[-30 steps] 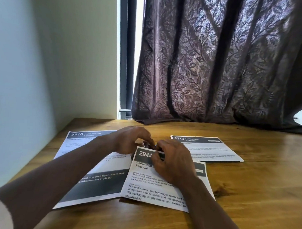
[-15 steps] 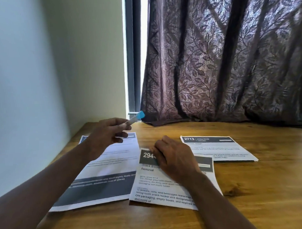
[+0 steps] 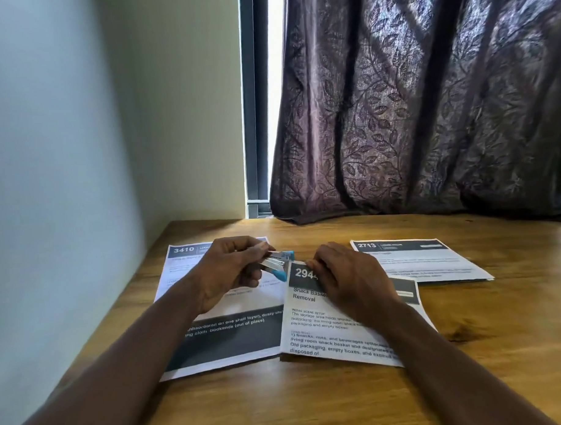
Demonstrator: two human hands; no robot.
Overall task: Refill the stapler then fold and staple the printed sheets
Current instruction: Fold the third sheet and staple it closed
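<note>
Fingers (image 3: 256,248) of left hand (image 3: 227,273) curled round stapler (image 3: 276,265), which I see held off the desk, gaping | right hand (image 3: 348,281) flat, fingers straight, pressing folded sheet (image 3: 328,334) | stapler just left of right fingertips, at sheet's top corner

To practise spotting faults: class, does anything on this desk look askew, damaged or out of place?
Nothing looks torn or spilled. The sheet headed 2944 lies tilted, its left edge overlapping the sheet headed 3410, so the papers are not squared. The right hand rests on it; the left hand holds the stapler.
</note>
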